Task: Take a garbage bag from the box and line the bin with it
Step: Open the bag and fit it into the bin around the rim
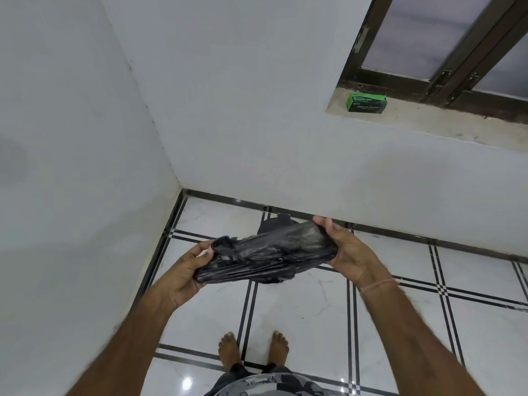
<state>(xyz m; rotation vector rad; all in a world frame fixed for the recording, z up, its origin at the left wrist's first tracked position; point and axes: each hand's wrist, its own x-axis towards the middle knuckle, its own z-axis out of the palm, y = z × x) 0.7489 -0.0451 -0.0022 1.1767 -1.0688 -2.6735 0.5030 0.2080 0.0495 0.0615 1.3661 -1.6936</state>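
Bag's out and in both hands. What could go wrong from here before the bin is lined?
1. The crumpled black plastic garbage bag is bunched between the left hand and right hand. Its mouth does not show, so tugging the wrong end may stretch or tear the thin film.
2. The dark bin on the white tiled floor is mostly hidden behind the bag, so lowering it blind could miss the rim.

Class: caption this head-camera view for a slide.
The left hand and right hand grip a crumpled black plastic garbage bag; the green cardboard box sits on the stone windowsill.
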